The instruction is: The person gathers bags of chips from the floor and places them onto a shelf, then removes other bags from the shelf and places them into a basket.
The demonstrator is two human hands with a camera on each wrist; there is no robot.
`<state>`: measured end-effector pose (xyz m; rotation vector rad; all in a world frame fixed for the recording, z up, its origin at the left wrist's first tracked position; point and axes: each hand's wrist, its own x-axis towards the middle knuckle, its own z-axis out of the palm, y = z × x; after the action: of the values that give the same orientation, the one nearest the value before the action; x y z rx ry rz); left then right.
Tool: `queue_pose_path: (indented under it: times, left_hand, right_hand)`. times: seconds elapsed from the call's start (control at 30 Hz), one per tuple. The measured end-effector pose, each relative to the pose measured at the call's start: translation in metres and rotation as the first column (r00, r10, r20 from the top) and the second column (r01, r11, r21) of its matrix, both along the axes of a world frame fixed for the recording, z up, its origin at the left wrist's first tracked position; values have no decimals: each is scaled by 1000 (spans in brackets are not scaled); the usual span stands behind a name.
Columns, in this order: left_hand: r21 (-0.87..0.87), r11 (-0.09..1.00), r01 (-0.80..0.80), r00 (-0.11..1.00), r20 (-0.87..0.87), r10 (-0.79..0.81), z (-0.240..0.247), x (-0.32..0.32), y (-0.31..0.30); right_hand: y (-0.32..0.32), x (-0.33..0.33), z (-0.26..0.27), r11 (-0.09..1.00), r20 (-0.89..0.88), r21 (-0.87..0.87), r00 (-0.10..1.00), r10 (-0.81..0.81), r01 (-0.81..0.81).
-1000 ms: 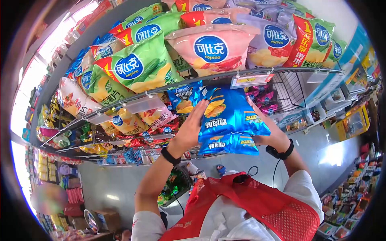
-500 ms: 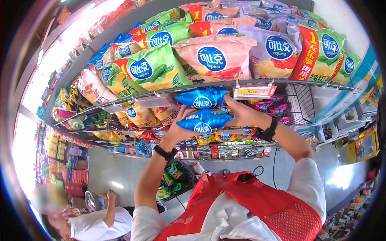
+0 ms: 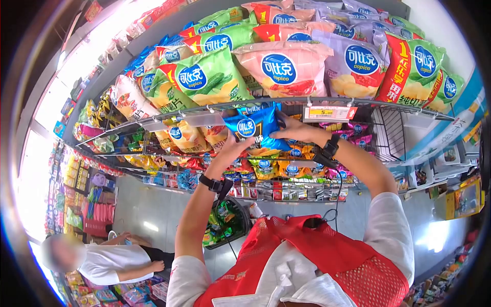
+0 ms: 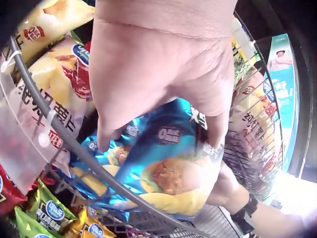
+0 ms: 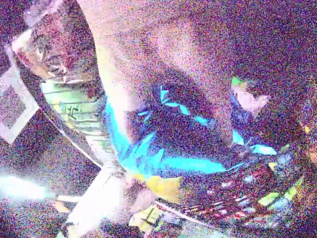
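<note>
Both hands hold a blue chip bag (image 3: 249, 129) at the front of the second shelf, below the large bags. My left hand (image 3: 231, 148) grips its lower left side; in the left wrist view, that hand (image 4: 163, 64) reaches down over the bag (image 4: 171, 173) with thumb and fingers spread round it. On the other side, my right hand (image 3: 295, 129) grips the right edge. More blue packaging (image 3: 255, 109) shows just behind the held bag. Heavy noise covers the right wrist view, where the right hand (image 5: 153, 54) overlaps the blue bag (image 5: 173, 163).
Large green (image 3: 197, 77), pink (image 3: 280, 71) and purple (image 3: 358, 69) chip bags fill the upper shelf. A price tag (image 3: 330, 112) hangs from its wire front rail. Small bags (image 3: 266, 166) line the lower shelf. A dark basket (image 3: 227, 222) stands on the floor; another person (image 3: 120, 261) is at lower left.
Both hands have moved from near the body to the shelf with the blue bags. The front bag has turned so its logo faces out. Another person has come into view at lower left.
</note>
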<state>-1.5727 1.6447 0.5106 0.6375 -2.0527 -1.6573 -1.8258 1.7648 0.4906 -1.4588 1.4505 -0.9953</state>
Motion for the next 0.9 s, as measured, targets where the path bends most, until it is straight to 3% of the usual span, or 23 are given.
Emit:
queue_pose_path:
  times: [0.1, 0.2, 0.27, 0.3, 0.43, 0.6, 0.63, 0.73, 0.77, 0.9]
  left_hand:
    - [-74, 997, -14, 995, -101, 6, 21, -5, 11]
    - [-194, 981, 17, 996, -81, -33, 22, -6, 7]
    - [-260, 965, 17, 996, -80, -40, 12, -9, 3]
    - [-250, 968, 21, 996, -83, -43, 9, -10, 1]
    - [-208, 978, 2, 999, -52, -13, 24, -10, 0]
    - [-152, 988, -31, 999, -16, 29, 29, -4, 3]
    - [-248, 968, -38, 998, -58, 24, 26, -5, 1]
    - [-99, 994, -50, 997, -64, 43, 22, -7, -1]
    - [-54, 997, -61, 989, -138, 53, 24, -10, 3]
    - [-246, 969, -24, 992, -124, -7, 36, -13, -12]
  right_hand:
    - [21, 15, 36, 998, 116, 61, 993, -26, 19]
    - [30, 25, 39, 994, 92, -102, 996, -19, 28]
    - [27, 33, 19, 953, -37, -304, 999, -3, -9]
    - [23, 40, 6, 921, -3, -388, 999, -49, 44]
    - [22, 44, 32, 966, 21, -216, 990, -141, 143]
    - [12, 44, 16, 913, -78, -342, 961, -265, 224]
    - [9, 42, 11, 905, -106, -355, 951, -290, 236]
    - [8, 40, 3, 866, -107, -424, 934, -340, 267]
    - [12, 44, 14, 848, -79, -454, 935, -344, 274]
    - [16, 56, 26, 862, 40, -398, 945, -325, 313]
